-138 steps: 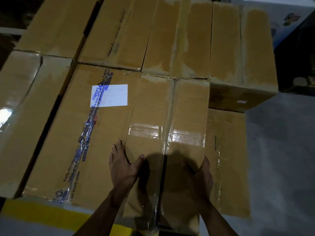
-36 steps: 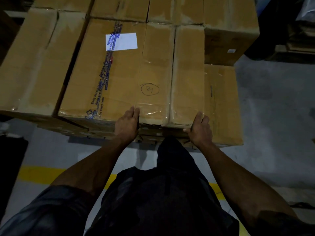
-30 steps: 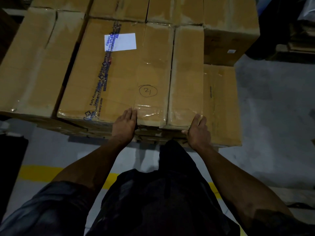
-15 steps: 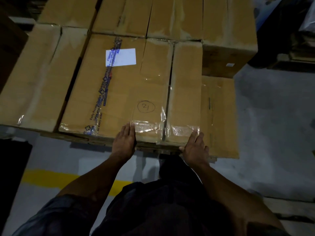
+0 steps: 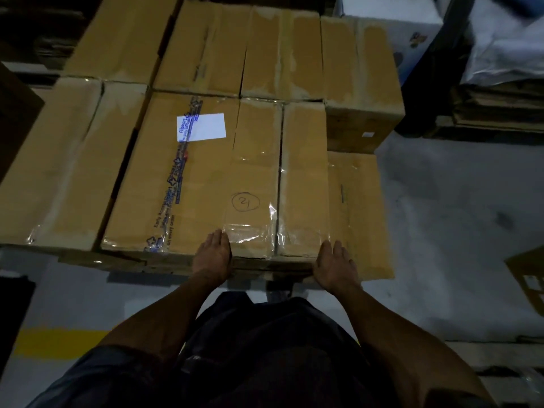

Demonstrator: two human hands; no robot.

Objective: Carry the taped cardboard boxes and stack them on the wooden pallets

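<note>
A: Since half a second earlier, your hands slid lower on the near edge; the taped box (image 5: 256,184) sat seated in the top layer.

B: Fingers?

A: Your left hand (image 5: 213,256) and right hand (image 5: 334,266) lay flat, fingers straight, pressing, gripping nothing.

B: Risk?

A: My judgement: pushing unevenly could have skewed the box over the lower box (image 5: 359,213) at its right.

B: Hidden?

A: The pallet (image 5: 123,262) was mostly covered and dim.
</note>
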